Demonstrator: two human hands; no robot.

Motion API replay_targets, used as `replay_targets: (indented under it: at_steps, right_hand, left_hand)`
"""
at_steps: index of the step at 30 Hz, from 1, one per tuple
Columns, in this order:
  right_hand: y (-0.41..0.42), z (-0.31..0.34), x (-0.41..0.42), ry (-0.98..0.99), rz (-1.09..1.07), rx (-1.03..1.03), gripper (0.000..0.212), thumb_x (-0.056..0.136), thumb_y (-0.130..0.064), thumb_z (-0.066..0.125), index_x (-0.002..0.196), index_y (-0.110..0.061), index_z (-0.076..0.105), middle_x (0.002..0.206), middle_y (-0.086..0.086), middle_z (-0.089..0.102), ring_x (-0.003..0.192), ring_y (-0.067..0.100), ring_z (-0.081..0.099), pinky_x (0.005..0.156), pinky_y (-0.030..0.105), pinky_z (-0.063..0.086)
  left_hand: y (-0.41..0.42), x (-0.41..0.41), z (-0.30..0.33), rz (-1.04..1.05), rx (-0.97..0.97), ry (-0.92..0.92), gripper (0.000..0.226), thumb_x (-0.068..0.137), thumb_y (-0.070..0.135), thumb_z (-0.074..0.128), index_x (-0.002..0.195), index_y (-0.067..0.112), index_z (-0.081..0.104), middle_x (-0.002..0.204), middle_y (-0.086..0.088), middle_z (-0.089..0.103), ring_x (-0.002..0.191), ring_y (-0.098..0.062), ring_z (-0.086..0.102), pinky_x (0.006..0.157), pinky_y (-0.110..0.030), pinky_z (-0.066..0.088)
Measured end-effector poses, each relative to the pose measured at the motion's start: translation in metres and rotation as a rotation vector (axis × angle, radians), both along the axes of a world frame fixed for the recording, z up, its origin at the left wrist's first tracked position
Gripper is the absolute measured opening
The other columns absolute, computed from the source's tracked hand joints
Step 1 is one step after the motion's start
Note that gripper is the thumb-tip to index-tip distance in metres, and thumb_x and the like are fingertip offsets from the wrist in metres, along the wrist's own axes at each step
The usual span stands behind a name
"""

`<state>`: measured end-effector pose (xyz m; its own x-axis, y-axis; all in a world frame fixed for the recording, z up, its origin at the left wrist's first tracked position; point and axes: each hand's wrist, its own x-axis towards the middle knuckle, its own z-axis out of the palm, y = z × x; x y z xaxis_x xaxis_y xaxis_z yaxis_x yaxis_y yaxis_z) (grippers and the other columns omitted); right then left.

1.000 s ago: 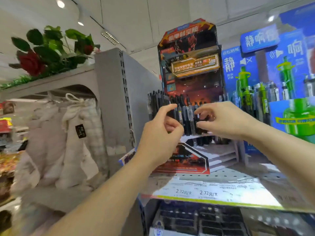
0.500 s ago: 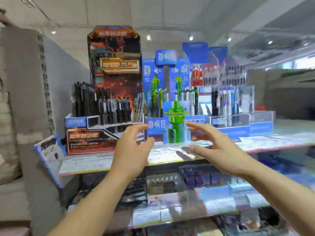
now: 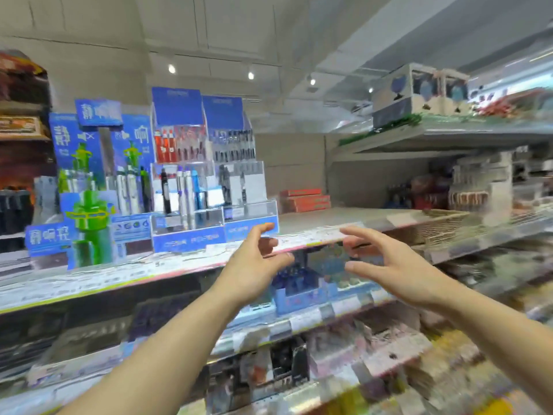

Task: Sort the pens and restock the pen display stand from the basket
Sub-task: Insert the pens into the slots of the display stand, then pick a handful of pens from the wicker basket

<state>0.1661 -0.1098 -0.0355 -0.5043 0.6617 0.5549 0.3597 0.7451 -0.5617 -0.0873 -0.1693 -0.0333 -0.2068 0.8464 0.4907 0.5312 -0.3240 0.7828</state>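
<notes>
Hands first, in the head view: the left hand point(image 3: 254, 265) and the right hand point(image 3: 392, 271) are both raised before the shelf edge point(image 3: 179, 269), palms turned toward each other, fingers spread and lightly bent, wide and holding nothing. They hang in the air with a gap between them, touching neither shelf nor stock.

As for progress, I judge the work to be between loads. No pen is in either hand, so a fresh batch has yet to be picked up. A woven basket point(image 3: 431, 227) sits on the same shelf to the right of the hands, just beyond the right one; its contents are too blurred to tell.

At far left, cut by the frame edge, stands the dark pen display stand point(image 3: 18, 163), with a row of dark pens point(image 3: 13, 208) upright in its lower tier. Whether it is full cannot be told from here.

Right of it comes a blue and green cardboard display point(image 3: 86, 181) holding pale and green pens. Next stand the clear acrylic tiered racks point(image 3: 209, 187) with blue headers: red-capped pens in the upper left tier, dark ones upper right, black, silver and blue pens below. Some front compartments look sparse.

Farther right on the shelf lies a stack of orange boxes point(image 3: 305, 199).
</notes>
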Motion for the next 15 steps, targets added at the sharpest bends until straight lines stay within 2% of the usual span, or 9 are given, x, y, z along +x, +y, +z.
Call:
replay_targets:
  at_steps: [3,5,8,9,11,12,15]
  right_hand:
    - [0.036,0.004,0.053,0.044,-0.048,-0.034,0.054,0.09,-0.027,0.074,0.138,-0.039,0.052,0.134,-0.012,0.06,0.124,0.007,0.057,0.111,0.035,0.042]
    - [0.059,0.001,0.079,0.101,-0.051,-0.09,0.052,0.09,-0.028,0.074,0.134,-0.045,0.051,0.129,-0.013,0.061,0.118,0.007,0.061,0.103,0.036,0.048]
    - [0.093,-0.008,0.108,0.131,-0.088,-0.162,0.055,0.091,-0.034,0.073,0.139,-0.046,0.049,0.13,-0.013,0.058,0.117,0.008,0.06,0.094,0.032,0.052]
    - [0.105,-0.01,0.117,0.132,-0.111,-0.166,0.056,0.091,-0.034,0.073,0.14,-0.045,0.048,0.13,-0.011,0.058,0.116,0.008,0.061,0.093,0.031,0.053]
    - [0.132,-0.008,0.135,0.115,-0.151,-0.157,0.057,0.091,-0.035,0.072,0.141,-0.044,0.046,0.13,-0.01,0.058,0.111,0.006,0.062,0.088,0.027,0.054]
    - [0.146,-0.004,0.143,0.094,-0.167,-0.148,0.057,0.092,-0.036,0.071,0.142,-0.044,0.045,0.13,-0.011,0.057,0.109,0.004,0.062,0.085,0.024,0.053]
    - [0.194,0.011,0.166,0.013,-0.209,-0.122,0.06,0.093,-0.037,0.069,0.145,-0.047,0.04,0.131,-0.012,0.056,0.107,0.0,0.062,0.081,0.017,0.05]
  left_hand:
    - [0.04,0.05,0.014,-0.022,0.002,0.095,0.071,0.08,0.03,0.079,0.141,0.033,0.043,0.123,0.006,0.061,0.103,-0.008,0.063,0.073,-0.021,0.047]
    - [0.069,0.071,0.022,-0.03,0.019,0.178,0.065,0.083,0.03,0.077,0.139,0.034,0.044,0.121,0.007,0.061,0.105,-0.009,0.062,0.076,-0.021,0.047]
    - [0.118,0.096,0.031,-0.062,0.012,0.254,0.06,0.082,0.03,0.078,0.133,0.032,0.047,0.122,0.004,0.062,0.108,-0.008,0.061,0.083,-0.013,0.046]
    - [0.136,0.104,0.034,-0.065,0.005,0.278,0.061,0.08,0.032,0.078,0.133,0.03,0.048,0.123,0.003,0.062,0.109,-0.011,0.061,0.09,-0.017,0.047]
    - [0.174,0.119,0.039,-0.076,0.002,0.324,0.067,0.076,0.036,0.076,0.136,0.028,0.047,0.125,0.002,0.062,0.113,-0.016,0.061,0.103,-0.036,0.047]
    - [0.193,0.127,0.042,-0.088,0.003,0.345,0.068,0.076,0.037,0.076,0.137,0.028,0.046,0.125,0.002,0.062,0.113,-0.017,0.061,0.105,-0.041,0.046]
    - [0.253,0.146,0.049,-0.118,-0.016,0.463,0.066,0.084,0.037,0.073,0.141,0.033,0.041,0.127,0.004,0.06,0.116,-0.016,0.059,0.104,-0.044,0.047]
